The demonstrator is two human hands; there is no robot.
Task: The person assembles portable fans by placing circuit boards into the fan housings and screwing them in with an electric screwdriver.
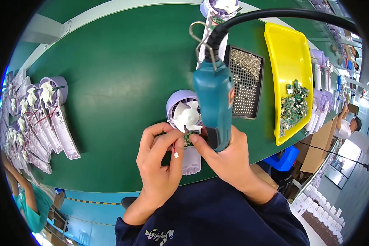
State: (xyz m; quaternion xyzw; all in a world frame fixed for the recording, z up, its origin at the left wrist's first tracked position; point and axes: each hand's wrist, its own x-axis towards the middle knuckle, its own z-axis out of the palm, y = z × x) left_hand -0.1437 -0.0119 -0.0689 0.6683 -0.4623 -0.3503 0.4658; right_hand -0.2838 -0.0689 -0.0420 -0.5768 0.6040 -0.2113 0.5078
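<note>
A fan part with a round lilac housing (175, 99) and white blades (187, 116) lies in front of me, its pale handle shell (191, 162) toward me. A small green circuit board (188, 140) sits at the junction. My left hand (160, 162) is closed, fingertips at the board's left side; a red wire with a white plug (176, 155) hangs by its fingers. With its thumb, my right hand (227, 158) presses the board's right edge; its other fingers are hidden. A teal electric screwdriver (214, 104) hangs over that hand, covering part of the housing.
Right of the screwdriver stands a black tray (245, 82) of small screws. Beyond it is a yellow bin (289, 61) with circuit boards (293, 107). Another fan part (221, 6) lies at the far edge. Several fan assemblies (47, 106) crowd the left; a co-worker's arm (24, 186) shows there.
</note>
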